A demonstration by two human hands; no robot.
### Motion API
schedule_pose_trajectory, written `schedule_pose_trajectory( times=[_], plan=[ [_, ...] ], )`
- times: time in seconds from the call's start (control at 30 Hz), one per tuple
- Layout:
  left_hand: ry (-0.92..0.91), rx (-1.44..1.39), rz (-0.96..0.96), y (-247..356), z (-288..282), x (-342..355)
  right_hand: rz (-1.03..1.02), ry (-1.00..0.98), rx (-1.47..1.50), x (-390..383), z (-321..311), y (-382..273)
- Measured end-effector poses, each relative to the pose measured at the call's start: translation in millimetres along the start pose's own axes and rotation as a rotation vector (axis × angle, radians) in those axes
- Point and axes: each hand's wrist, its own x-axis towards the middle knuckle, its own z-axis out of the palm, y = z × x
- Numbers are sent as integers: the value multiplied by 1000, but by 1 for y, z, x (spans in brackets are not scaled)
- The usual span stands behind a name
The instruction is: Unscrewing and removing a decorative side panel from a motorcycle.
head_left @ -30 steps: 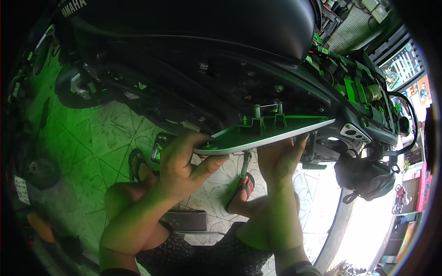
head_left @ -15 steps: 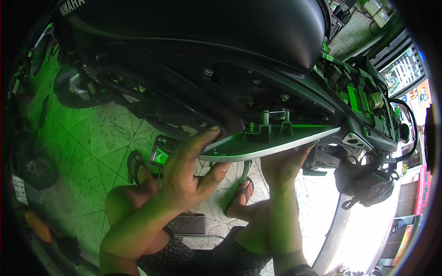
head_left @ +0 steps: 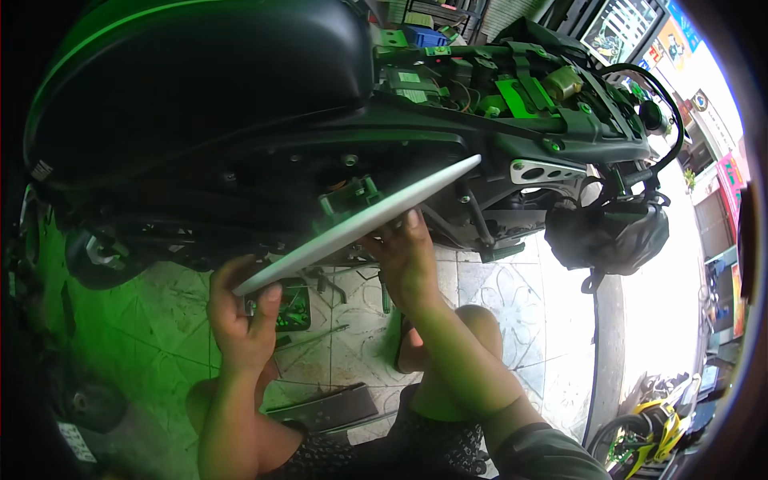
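Observation:
A motorcycle side cover (head_left: 360, 226), pale along its outer edge, slants up to the right in front of the dark motorcycle. My left hand (head_left: 240, 320) pinches its lower left end between thumb and fingers. Under its middle and right part, my right hand (head_left: 410, 260) grips it, with some fingers hidden behind the panel. Mounting posts (head_left: 352, 196) on the cover's inner side face the motorcycle frame. Between the cover and the frame a gap shows. The black fuel tank (head_left: 232, 72) lies above, and the rear frame (head_left: 528, 88) is bare of its seat, with wiring exposed.
A black bag (head_left: 612, 232) hangs from the motorcycle's rear. On the tiled floor are a small tray (head_left: 294, 310) with items in it and a flat dark board (head_left: 328, 408) by my legs. A yellow motorcycle (head_left: 652, 424) stands at the lower right.
The view has shifted toward the motorcycle's rear. The cover has tilted more steeply, its right end higher and its left end lower; both hands still hold it.

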Motion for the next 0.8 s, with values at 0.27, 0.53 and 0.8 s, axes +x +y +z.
schedule_pose_trajectory(
  times=[0.27, 0.53, 0.8],
  plan=[
    [149, -296, -187, -9, 2, 14, -158, -27, -260, -3, -1, -23],
    [215, -182, 71, -14, 13, -8, -34, 34, 51, -1, -18, -23],
    [-171, 403, 368, -19, 14, -40, -42, -36, -7, -10, -40, -40]
  ],
)
